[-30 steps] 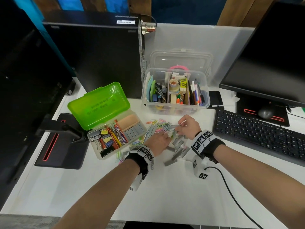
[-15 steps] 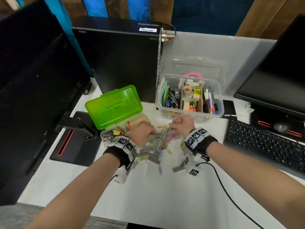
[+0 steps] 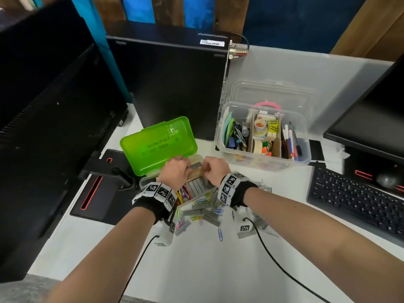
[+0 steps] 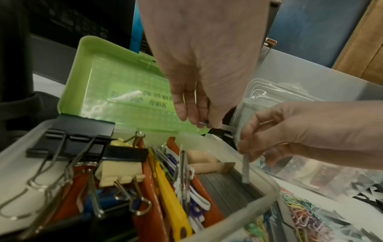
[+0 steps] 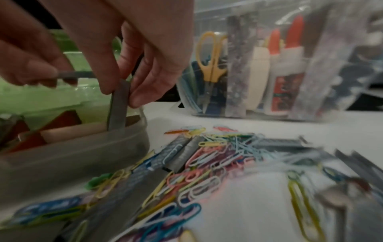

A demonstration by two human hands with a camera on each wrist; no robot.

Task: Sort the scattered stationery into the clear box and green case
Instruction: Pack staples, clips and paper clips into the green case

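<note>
Hands [image 3: 194, 171] hiding case [image 3: 159, 143] interior, paperclips [image 5: 217, 155] blurred

Both hands have been moved from the heap of coloured paper clips [image 5: 217, 157] on the white worktop [image 3: 207, 259] to above the open green plastic case [image 3: 159, 145]. A grey strip of staples [image 5: 118, 106] is now pinched upright by the right hand [image 3: 215, 171] and lowered into the case's right end. Another grey staple strip [image 3: 195, 165] is now held by the left hand [image 3: 175, 172] above the case.
</note>
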